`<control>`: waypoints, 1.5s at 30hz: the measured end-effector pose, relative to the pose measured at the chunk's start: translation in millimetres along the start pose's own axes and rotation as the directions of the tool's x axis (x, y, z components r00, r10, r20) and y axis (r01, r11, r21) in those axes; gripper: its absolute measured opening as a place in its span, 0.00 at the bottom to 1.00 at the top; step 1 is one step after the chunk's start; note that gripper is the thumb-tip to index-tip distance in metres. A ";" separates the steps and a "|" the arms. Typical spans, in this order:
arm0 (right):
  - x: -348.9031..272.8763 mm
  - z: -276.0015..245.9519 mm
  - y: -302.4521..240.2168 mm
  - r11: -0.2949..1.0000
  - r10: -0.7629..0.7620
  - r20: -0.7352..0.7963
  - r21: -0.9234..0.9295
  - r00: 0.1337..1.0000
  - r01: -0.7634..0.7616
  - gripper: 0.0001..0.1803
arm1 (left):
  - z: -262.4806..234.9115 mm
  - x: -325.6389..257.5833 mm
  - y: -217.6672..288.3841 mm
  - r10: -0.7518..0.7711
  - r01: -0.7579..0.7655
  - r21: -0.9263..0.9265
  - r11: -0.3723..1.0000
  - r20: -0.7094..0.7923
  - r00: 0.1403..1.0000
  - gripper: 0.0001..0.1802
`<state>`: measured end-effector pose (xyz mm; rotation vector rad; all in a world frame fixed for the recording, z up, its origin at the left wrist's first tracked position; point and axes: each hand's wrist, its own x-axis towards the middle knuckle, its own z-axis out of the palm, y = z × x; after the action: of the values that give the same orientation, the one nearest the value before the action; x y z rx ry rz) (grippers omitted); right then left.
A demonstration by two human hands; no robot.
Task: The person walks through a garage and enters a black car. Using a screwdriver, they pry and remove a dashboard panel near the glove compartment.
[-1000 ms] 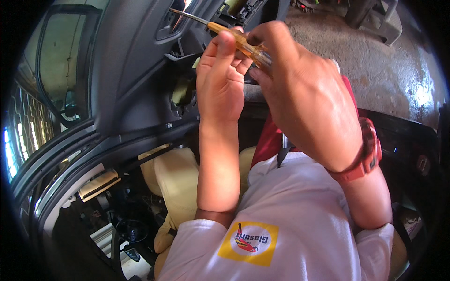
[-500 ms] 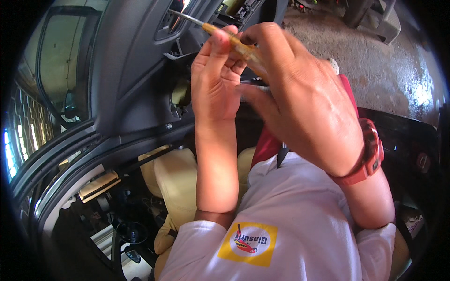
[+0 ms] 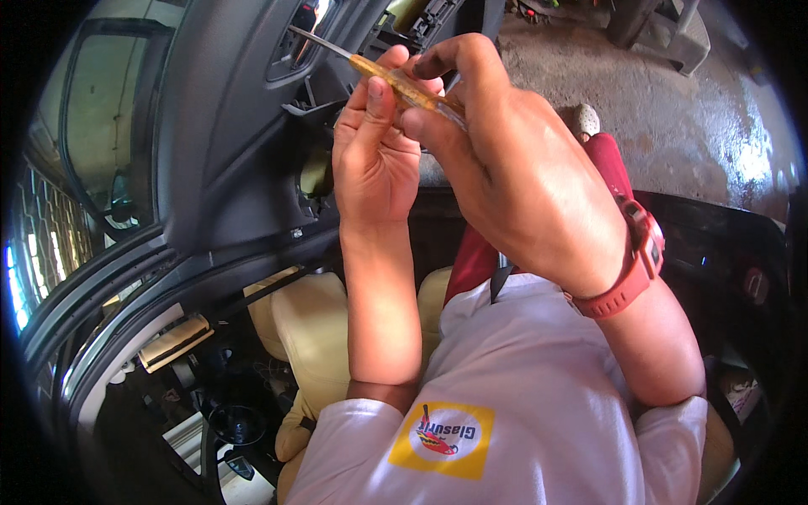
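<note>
A screwdriver (image 3: 396, 81) with an amber, see-through handle slants across both hands, its thin metal shaft pointing up and to the left. The fingertips and thumb of my left hand (image 3: 376, 160) pinch the front of the handle, palm turned up. My right hand (image 3: 530, 177), with a red watch on the wrist, grips the handle's rear end between thumb and curled fingers. The shaft's tip appears over or near the recessed inner door handle (image 3: 305, 38) of a dark door panel (image 3: 244, 109); whether it touches I cannot tell.
Beyond the panel's handle lies an uncovered part with switch housings (image 3: 433, 21). A beige seat (image 3: 311, 320) is under my left arm. Past the door sill, a grey plastic stool (image 3: 686, 42) stands on wet concrete floor (image 3: 715, 126). A door window (image 3: 105, 109) is at far left.
Both hands and the screwdriver have shifted slightly left. My right thumb has come up against the handle, where it was lower and apart before.
</note>
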<state>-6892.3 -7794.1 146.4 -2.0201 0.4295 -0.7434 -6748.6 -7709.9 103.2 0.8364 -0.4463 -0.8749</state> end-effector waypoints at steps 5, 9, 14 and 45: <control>6.1 -2.4 0.5 0.922 -0.054 0.068 -0.379 0.996 0.075 0.20 | -2.1 2.1 -6.5 -0.011 0.015 0.063 0.998 -0.052 0.999 0.23; 6.2 3.1 14.4 0.992 0.039 -0.020 0.117 0.999 -0.036 0.17 | 4.0 -2.8 -11.3 -0.007 0.018 0.107 0.994 -0.109 0.994 0.31; 7.0 -1.0 5.5 0.981 -0.011 0.061 -0.190 0.998 0.022 0.17 | -24.3 -25.9 -31.7 0.229 -0.065 0.446 0.893 -0.324 0.918 0.25; -66.3 -19.5 121.5 0.359 0.540 0.091 0.874 0.836 -0.327 0.25 | -134.8 -16.1 -63.6 0.507 0.036 0.835 0.549 -0.367 0.780 0.27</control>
<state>-6956.5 -7833.1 28.5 -0.7665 0.5436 -0.6329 -6701.5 -7658.9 -29.6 1.7982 -0.4005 -0.0295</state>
